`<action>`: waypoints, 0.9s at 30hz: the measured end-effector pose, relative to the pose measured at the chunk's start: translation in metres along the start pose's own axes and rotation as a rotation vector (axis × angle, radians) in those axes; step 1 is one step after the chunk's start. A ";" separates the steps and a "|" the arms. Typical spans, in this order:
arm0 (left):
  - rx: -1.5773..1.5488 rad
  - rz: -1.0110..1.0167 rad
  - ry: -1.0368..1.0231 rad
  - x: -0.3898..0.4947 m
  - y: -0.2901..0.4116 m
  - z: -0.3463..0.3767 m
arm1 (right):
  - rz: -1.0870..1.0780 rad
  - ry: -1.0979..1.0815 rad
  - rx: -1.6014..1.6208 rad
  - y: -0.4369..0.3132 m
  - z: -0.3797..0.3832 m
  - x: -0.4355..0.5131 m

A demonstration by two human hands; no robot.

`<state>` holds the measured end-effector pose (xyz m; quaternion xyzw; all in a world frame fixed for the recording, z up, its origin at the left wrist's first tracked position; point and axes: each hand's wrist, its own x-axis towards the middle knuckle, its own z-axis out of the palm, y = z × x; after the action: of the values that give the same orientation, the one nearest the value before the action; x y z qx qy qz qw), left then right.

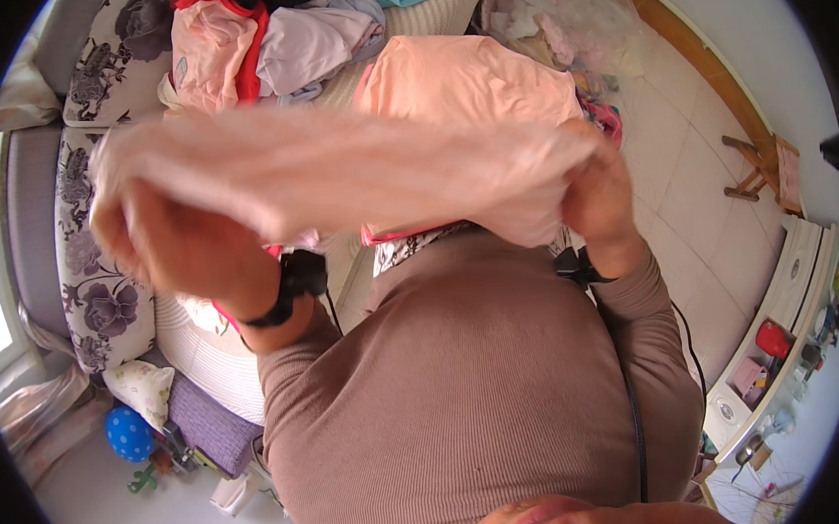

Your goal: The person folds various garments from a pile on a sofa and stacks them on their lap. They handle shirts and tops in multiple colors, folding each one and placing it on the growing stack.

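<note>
A pale pink piece of cloth (356,168), blurred by motion, stretches in the air between my two hands. My left hand (192,247), at the picture's left, grips one end, its fingers partly covered by the fabric. The other end is held by my right hand (599,193). Both wrists wear black straps with small devices. Behind the raised cloth, a peach garment (466,79) lies spread out in front of me, with some darker pink fabric along its edge.
Piled clothes (312,45) lie on the sofa seat beyond. Floral cushions (105,303) line the sofa's back at left. A clear plastic bag (570,22) with fabric stands on the tiled floor, far right. A folding wooden stool (763,169) and a white cabinet (763,342) are at right.
</note>
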<state>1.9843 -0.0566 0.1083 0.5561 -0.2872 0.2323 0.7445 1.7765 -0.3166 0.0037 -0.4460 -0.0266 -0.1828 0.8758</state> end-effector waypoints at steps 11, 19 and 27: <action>0.726 -0.221 -0.869 -0.117 -0.138 0.001 | 0.330 0.576 -0.179 0.031 -0.134 -0.015; 0.899 -0.395 -0.913 -0.154 -0.106 -0.045 | 0.157 0.404 -0.808 0.030 -0.116 -0.022; 0.843 -0.132 -0.652 -0.059 -0.188 -0.065 | 0.310 0.355 -1.582 0.022 -0.126 -0.044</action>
<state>2.0774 -0.0475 -0.0769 0.8670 -0.3497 0.0954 0.3420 1.7283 -0.3916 -0.0977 -0.8940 0.3107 -0.0923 0.3094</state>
